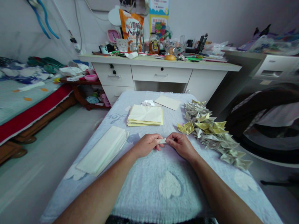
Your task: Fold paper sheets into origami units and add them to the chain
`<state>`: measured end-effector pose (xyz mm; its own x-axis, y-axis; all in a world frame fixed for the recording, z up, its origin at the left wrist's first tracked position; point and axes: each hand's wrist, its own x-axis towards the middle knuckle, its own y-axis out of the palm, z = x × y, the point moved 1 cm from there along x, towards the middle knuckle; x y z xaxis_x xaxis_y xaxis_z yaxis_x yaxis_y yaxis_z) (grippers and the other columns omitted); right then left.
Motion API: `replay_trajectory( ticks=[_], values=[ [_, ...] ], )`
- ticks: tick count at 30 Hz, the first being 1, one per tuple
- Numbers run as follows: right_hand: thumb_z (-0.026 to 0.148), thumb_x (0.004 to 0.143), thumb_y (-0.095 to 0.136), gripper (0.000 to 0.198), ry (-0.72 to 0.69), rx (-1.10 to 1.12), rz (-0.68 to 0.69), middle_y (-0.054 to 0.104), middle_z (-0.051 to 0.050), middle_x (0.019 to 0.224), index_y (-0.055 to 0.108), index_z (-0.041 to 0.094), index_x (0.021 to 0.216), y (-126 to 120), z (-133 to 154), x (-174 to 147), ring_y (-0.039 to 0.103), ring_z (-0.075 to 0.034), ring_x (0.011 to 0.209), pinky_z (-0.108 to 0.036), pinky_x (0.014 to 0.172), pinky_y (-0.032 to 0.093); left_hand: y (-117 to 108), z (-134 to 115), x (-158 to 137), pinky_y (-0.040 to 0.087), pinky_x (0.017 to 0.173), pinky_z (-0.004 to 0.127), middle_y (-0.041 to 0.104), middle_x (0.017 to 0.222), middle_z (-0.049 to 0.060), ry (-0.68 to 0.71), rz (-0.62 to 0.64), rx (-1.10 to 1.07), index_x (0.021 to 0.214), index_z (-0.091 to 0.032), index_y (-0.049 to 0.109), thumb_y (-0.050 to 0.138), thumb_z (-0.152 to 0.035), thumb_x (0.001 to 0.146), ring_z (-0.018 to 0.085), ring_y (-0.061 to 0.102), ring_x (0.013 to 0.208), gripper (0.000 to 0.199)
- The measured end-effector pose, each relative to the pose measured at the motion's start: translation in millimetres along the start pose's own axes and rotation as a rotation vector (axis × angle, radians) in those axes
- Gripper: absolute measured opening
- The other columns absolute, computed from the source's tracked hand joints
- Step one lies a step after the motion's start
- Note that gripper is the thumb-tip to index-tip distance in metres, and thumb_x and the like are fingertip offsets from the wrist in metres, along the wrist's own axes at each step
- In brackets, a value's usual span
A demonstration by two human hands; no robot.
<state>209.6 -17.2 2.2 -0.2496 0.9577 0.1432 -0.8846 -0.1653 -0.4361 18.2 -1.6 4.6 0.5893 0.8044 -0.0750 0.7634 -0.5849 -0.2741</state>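
Observation:
Between my two hands is a small folded piece of pale paper [162, 141], held just above the cloth-covered table. My left hand [147, 145] pinches its left end, and my right hand [181, 145] grips the right end with thumb and fingers. Much of the paper is hidden by the fingers. Beyond my left hand lies a stack of cream and yellow paper sheets [145, 115]. A pile of long folded white paper [102, 151] rests to the left. On the right, several folded paper boats or ingots [215, 132], silver-grey and gold, are heaped in a row.
A patterned light-blue cloth [149, 186] covers the table. Farther back lie a pale card [167, 102] and a crumpled white tissue [148, 103]. A cluttered white desk [161, 73] stands behind, a bed [30, 96] at left, a front-loading washing machine [268, 115] at right.

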Motion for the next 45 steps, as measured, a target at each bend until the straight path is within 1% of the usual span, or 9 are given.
replay_trajectory(
  ticks=[6,10,14,19,23,26,29,34,45],
  values=[
    [0.032,0.082,0.062,0.018,-0.036,-0.223,-0.099,0.053,0.002,0.06,0.061,0.017,0.071,-3,-4,2,0.044,-0.011,0.055,-0.022,0.052,0.031,0,-11,-3,0.04,0.059,0.021,0.067,0.069,-0.001,0.029,-0.068,0.233,0.093,-0.017,0.065,0.042,-0.026,0.088,0.01,0.057,0.057,0.026],
    [0.022,0.085,0.056,0.008,-0.108,-0.262,-0.11,0.058,-0.001,0.072,0.062,0.018,0.086,-2,-4,2,0.052,-0.013,0.065,-0.025,0.061,0.039,2,-11,-3,0.035,0.056,0.021,0.061,0.064,-0.003,0.081,-0.115,0.394,0.084,-0.018,0.065,0.057,-0.03,0.08,0.011,0.053,0.058,0.014],
    [0.014,0.083,0.052,0.027,-0.151,-0.276,-0.089,0.06,-0.003,0.083,0.057,0.018,0.109,3,-9,2,0.055,-0.016,0.078,-0.03,0.073,0.043,4,-6,-2,0.034,0.054,0.021,0.056,0.061,-0.005,0.088,-0.092,0.422,0.079,-0.018,0.061,0.072,-0.045,0.068,0.01,0.05,0.056,0.031],
    [0.012,0.083,0.049,0.038,-0.117,-0.249,-0.075,0.061,-0.004,0.089,0.049,0.017,0.12,5,-11,2,0.055,-0.017,0.084,-0.031,0.078,0.043,1,-13,-3,0.035,0.058,0.023,0.058,0.063,-0.002,0.122,-0.139,0.479,0.074,-0.017,0.058,0.038,-0.043,0.093,0.012,0.054,0.061,0.038],
    [0.012,0.082,0.048,0.032,-0.07,-0.287,-0.095,0.06,-0.003,0.084,0.051,0.016,0.114,4,-4,1,0.054,-0.017,0.08,-0.03,0.074,0.041,-1,-12,-1,0.037,0.061,0.024,0.06,0.066,-0.001,0.086,-0.189,0.526,0.079,-0.018,0.059,0.041,-0.03,0.091,0.014,0.057,0.066,0.025],
    [0.018,0.082,0.052,0.009,-0.041,-0.397,-0.119,0.058,-0.003,0.076,0.058,0.016,0.089,3,2,-1,0.052,-0.018,0.076,-0.03,0.071,0.039,0,-7,2,0.04,0.066,0.025,0.063,0.072,0.001,0.078,-0.216,0.53,0.089,-0.018,0.061,0.046,-0.026,0.087,0.016,0.059,0.072,0.017],
    [0.03,0.082,0.058,0.019,-0.064,-0.515,-0.068,0.056,-0.004,0.074,0.058,0.017,0.07,4,6,-3,0.05,-0.019,0.077,-0.032,0.073,0.036,0,-1,3,0.043,0.074,0.027,0.065,0.084,0.003,0.131,-0.256,0.521,0.101,-0.018,0.061,0.048,-0.021,0.085,0.018,0.06,0.082,0.022],
    [0.023,0.075,0.066,0.008,-0.098,-0.559,-0.022,0.056,-0.004,0.081,0.061,0.018,0.075,12,7,-5,0.048,-0.018,0.08,-0.03,0.074,0.035,2,3,4,0.045,0.079,0.029,0.063,0.099,0.006,0.175,-0.26,0.478,0.109,-0.018,0.06,0.052,-0.016,0.079,0.018,0.059,0.09,0.031],
    [0.004,0.074,0.059,0.015,-0.267,-0.484,-0.033,0.055,-0.005,0.089,0.06,0.018,0.079,17,10,-6,0.048,-0.018,0.086,-0.03,0.077,0.038,-1,13,9,0.046,0.063,0.024,0.06,0.077,-0.001,0.054,-0.339,0.081,0.105,-0.018,0.058,0.059,-0.027,0.079,0.013,0.059,0.068,0.028]
  ],
)
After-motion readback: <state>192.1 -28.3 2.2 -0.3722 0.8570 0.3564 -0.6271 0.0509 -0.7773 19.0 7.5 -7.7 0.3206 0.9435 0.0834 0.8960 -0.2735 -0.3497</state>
